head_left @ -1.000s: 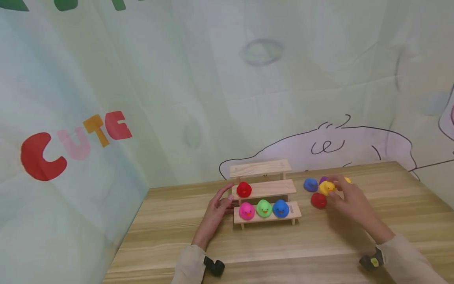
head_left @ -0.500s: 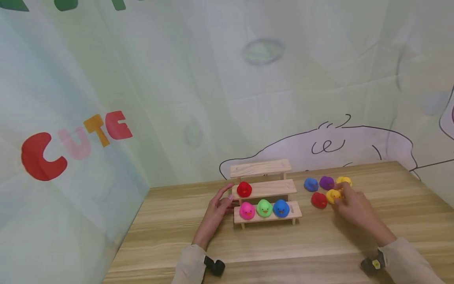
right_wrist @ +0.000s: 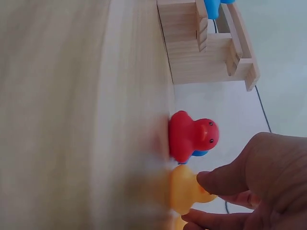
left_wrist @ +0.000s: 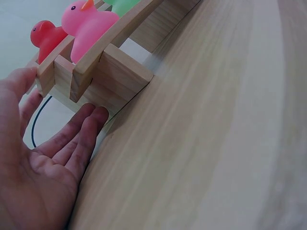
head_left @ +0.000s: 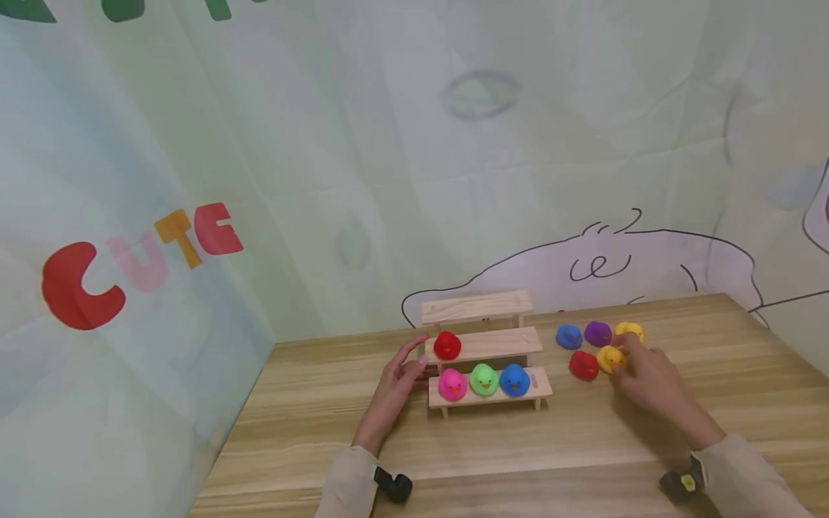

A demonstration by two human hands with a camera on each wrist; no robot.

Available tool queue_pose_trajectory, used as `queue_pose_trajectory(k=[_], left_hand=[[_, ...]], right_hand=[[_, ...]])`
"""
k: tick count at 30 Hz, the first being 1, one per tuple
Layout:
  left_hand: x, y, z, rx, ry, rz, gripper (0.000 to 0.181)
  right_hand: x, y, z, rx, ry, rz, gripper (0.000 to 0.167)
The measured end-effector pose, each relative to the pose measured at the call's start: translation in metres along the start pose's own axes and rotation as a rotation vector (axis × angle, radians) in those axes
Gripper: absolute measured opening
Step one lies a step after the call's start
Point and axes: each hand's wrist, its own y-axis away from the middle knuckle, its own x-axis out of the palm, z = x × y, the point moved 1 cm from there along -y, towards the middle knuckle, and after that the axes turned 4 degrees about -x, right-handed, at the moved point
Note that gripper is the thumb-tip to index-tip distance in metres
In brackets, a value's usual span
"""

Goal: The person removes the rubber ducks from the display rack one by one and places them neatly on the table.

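Observation:
My right hand (head_left: pixel 648 373) is at a yellow rubber duck (right_wrist: pixel 184 189) on the table, thumb against its head and a finger at its other side, pinching it. Right beside it sits a red duck (head_left: pixel 583 365); blue (head_left: pixel 569 336), purple (head_left: pixel 598 333) and second yellow (head_left: pixel 629 331) ducks are behind. My left hand (head_left: pixel 396 381) rests at the left end of a three-step wooden stand (head_left: pixel 482 345), fingers fairly straight, a digit touching a shelf end. On its bottom step are pink (head_left: pixel 452 385), green (head_left: pixel 483 380) and blue (head_left: pixel 514 380) ducks. Another red duck (head_left: pixel 447 346) sits on the middle step.
The wooden table (head_left: pixel 492 460) extends on both sides of the stand, its back edge meeting a printed fabric backdrop (head_left: pixel 363 180). The top shelf (head_left: pixel 476 307) stands close to that backdrop.
A second ago my right hand held the yellow duck above the others; it has come down and right onto the table beside the red duck. My left hand has stayed at the stand.

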Motion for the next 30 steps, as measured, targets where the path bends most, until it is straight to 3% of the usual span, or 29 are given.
queue_pose_trajectory(k=[9,20,26,30], left_hand=[[0.001,-0.001,0.001,0.003,0.005,-0.012,0.047],[0.0,-0.001,0.001,-0.003,-0.009,-0.013,0.047],[-0.001,-0.001,0.002,0.005,0.002,-0.003,0.047],[-0.001,-0.001,0.002,0.019,0.014,0.002,0.046]], right_hand=[[-0.01,-0.014,0.026,-0.058,-0.016,-0.091,0.043],[-0.01,-0.039,0.097,-0.169,-0.124,-0.1,0.047],[0.006,-0.05,0.132,-0.197,-0.162,-0.002,0.046],[0.023,-0.057,0.152,-0.269,-0.208,0.084,0.045]])
